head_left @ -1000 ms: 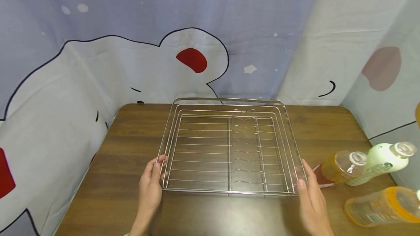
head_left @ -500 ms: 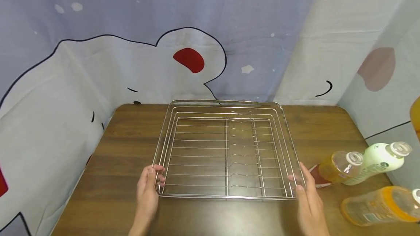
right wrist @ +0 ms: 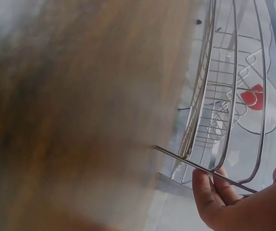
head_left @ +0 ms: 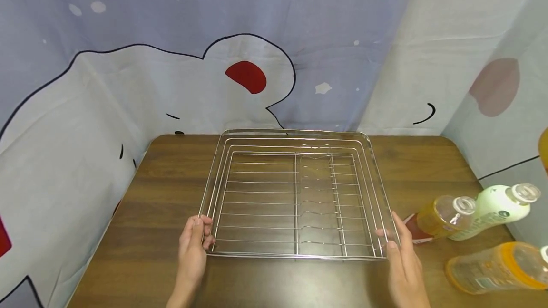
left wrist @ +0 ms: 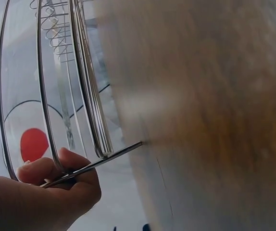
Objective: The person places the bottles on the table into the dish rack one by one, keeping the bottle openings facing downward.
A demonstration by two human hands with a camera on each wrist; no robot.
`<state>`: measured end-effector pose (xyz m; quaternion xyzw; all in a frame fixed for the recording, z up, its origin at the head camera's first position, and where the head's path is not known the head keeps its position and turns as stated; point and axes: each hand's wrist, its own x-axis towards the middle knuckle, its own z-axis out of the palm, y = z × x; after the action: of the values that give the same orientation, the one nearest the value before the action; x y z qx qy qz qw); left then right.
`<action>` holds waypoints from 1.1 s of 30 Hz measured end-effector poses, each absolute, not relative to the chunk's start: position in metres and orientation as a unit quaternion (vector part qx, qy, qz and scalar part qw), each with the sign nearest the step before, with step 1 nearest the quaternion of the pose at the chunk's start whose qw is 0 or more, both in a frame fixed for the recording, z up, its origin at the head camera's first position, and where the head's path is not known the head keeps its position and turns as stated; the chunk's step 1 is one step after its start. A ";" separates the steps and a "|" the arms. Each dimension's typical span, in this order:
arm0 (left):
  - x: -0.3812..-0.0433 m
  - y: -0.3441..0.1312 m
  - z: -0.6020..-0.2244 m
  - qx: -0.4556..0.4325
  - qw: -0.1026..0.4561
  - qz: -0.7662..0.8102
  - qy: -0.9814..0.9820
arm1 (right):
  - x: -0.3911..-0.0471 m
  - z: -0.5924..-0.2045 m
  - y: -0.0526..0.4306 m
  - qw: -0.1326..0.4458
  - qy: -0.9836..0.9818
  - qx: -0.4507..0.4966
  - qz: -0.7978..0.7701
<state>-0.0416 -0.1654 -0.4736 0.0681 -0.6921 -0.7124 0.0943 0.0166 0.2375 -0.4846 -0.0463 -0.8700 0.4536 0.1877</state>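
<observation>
A silver wire dish rack sits over the wooden table, its long front side toward me. A row of wavy wires runs down its right part. My left hand grips the rack's near left corner. In the left wrist view its fingers curl round the side wires, and one wire end reaches the tabletop. At the near right corner, my right hand holds the opposite side. The right wrist view has its fingertips on a cross wire, with the thumb partly out of frame.
Right of the rack stand an amber bottle with a clear cap and a pale green bottle. Nearer me is a clear bottle with an orange band. A printed cloth hangs behind the table's far edge.
Over the first half second the rack shifts slightly toward me, with both hands on it, while the head view shifts a little. Since then hands and rack have stayed nearly still.
</observation>
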 end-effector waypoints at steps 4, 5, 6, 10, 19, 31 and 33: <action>-0.042 -0.164 -0.472 0.066 0.096 -0.708 -0.696 | 0.018 -0.485 0.240 0.181 -0.871 -0.046 0.455; -0.042 -0.164 -0.472 0.065 0.095 -0.707 -0.697 | 0.019 -0.484 0.241 0.177 -0.872 -0.047 0.454; -0.043 -0.163 -0.471 0.063 0.095 -0.706 -0.698 | 0.019 -0.484 0.242 0.174 -0.873 -0.048 0.453; -0.045 -0.163 -0.470 0.057 0.091 -0.701 -0.705 | 0.020 -0.483 0.245 0.167 -0.878 -0.045 0.446; -0.046 -0.162 -0.468 0.065 0.092 -0.692 -0.713 | 0.023 -0.468 0.249 0.211 -0.868 -0.059 0.446; -0.044 -0.164 -0.471 0.082 0.093 -0.688 -0.715 | 0.033 -0.440 0.268 0.406 -0.784 -0.148 0.446; -0.044 -0.164 -0.472 0.081 0.093 -0.690 -0.713 | 0.033 -0.440 0.270 0.419 -0.775 -0.160 0.445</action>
<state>-0.0441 -0.1643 -0.4717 0.0813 -0.7129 -0.6903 0.0927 0.0335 0.2702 -0.4403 -0.1599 -0.7748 0.4453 0.4194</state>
